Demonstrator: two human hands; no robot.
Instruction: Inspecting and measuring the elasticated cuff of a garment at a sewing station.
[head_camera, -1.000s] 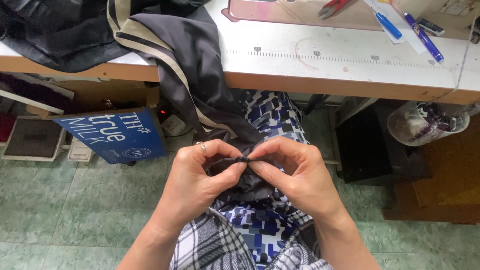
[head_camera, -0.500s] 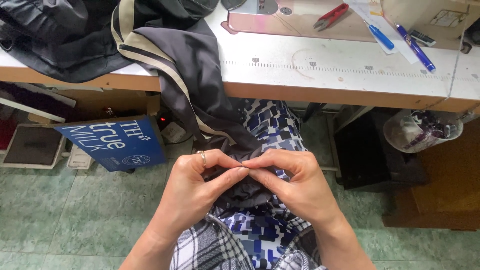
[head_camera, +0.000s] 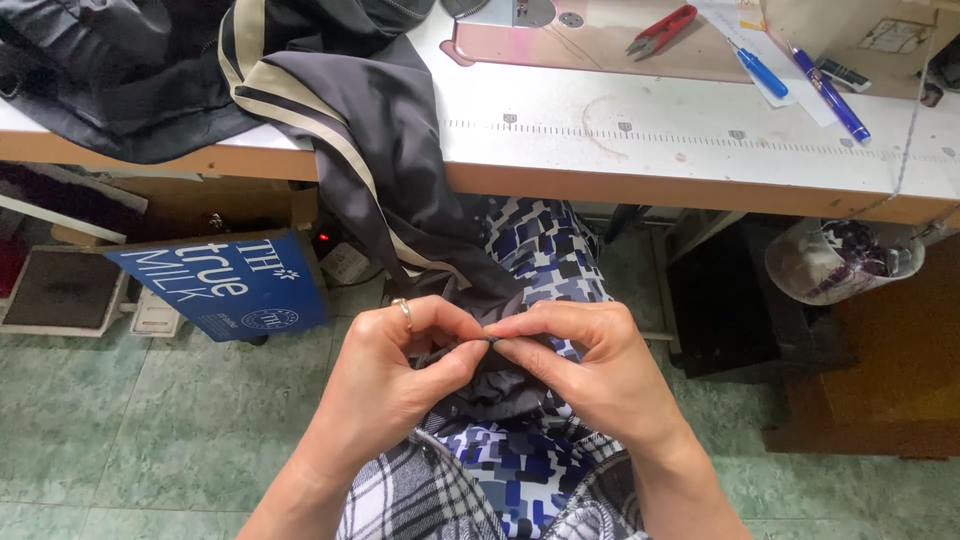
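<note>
A dark grey garment (head_camera: 385, 150) with a cream stripe hangs off the sewing table (head_camera: 700, 150) down into my lap. My left hand (head_camera: 395, 375), a ring on one finger, pinches a small fold of its edge. My right hand (head_camera: 590, 375) pinches the same fold from the other side, fingertips touching the left thumb. Both hands sit low in the head view, over my blue patterned trousers (head_camera: 530, 250). The pinched bit of fabric is mostly hidden by my fingers.
On the table lie red thread snips (head_camera: 660, 30), two blue pens (head_camera: 830, 95) and the base of a sewing machine (head_camera: 520, 12). Under it stand a blue carton (head_camera: 225, 285), a black bin (head_camera: 720, 300) and a bag of scraps (head_camera: 840, 262) on green floor tiles.
The view has dropped slightly, so the table sits lower in frame. My hands keep pinching the same fold with only small finger shifts.
</note>
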